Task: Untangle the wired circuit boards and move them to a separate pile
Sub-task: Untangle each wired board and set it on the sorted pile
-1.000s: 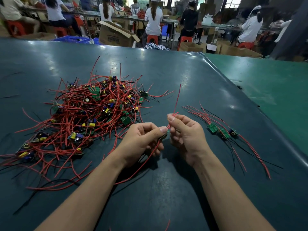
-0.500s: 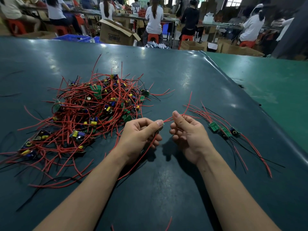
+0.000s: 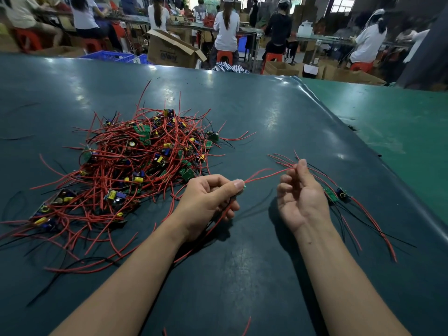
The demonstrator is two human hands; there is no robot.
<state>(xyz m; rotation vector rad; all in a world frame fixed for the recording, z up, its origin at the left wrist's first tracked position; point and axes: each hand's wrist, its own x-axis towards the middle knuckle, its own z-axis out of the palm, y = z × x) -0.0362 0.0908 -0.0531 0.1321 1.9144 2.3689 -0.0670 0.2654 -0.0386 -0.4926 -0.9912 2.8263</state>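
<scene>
While the person leans over the bench [image 3: 266,112], the left hand [image 3: 208,202] has its fingers curled and pinches a small circuit board [image 3: 242,187] between thumb and forefinger, so that only a green corner of it shows past the thumb nail. From this board two red wires [image 3: 266,172] run to the right, and more red wire hangs down under the palm toward the wrist. The right hand [image 3: 300,197] is turned palm up with its fingers loosely bent; its forefinger tip touches the far ends of the two red wires, but I cannot tell if it really pinches them. On the left side of the bench lies the big tangled pile [image 3: 131,173] of boards with red and black wires, near the left hand. On the right side, partly behind the right hand, lies the small separate pile [image 3: 339,195], where two boards are visible, with red and black wires spread toward the bench edge. Beyond the far edge of the bench stands an open cardboard box [image 3: 169,52], and several people sit on red stools [image 3: 224,57] at other tables, their backs turned to us.
</scene>
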